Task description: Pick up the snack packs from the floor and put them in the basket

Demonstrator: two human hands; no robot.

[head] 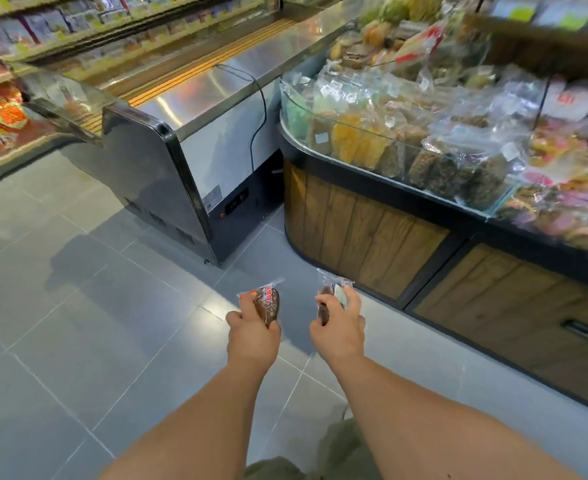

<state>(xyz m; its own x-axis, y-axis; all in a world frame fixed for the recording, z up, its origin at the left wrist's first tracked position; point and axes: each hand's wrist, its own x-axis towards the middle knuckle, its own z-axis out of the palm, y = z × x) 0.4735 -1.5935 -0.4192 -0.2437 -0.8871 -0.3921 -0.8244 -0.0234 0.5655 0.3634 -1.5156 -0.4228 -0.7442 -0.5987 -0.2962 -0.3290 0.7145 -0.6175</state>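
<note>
Setting: shop aisle, grey tiled floor (78, 306); stocked shelves (8, 81) along the far left; steel chest freezer (168, 188) at centre, with a black cable (256, 109) running down its end.

Container: curved wood-panelled display stand (372, 237) at right, topped by a glass rim (354, 133); heaped inside with clear-bagged snacks, yellow, brown and pink; whether this is the task's basket cannot be told, and nothing else like a basket is in view.

Left hand (252, 336): fingers curled round the left-hand pack (267, 303), a brown snack in a clear wrapper with red print; long axis roughly upright, crimped end pointing away from the person.

Right hand (341, 332): pinching the right-hand pack (326, 289), the same kind, white label showing; also held near upright.

Relation: both packs are off the floor, level with each other and a little apart; the stand lies up and to the right of both hands, the right hand nearer; the likely next move is a lift over the glass rim, right hand first.
</note>
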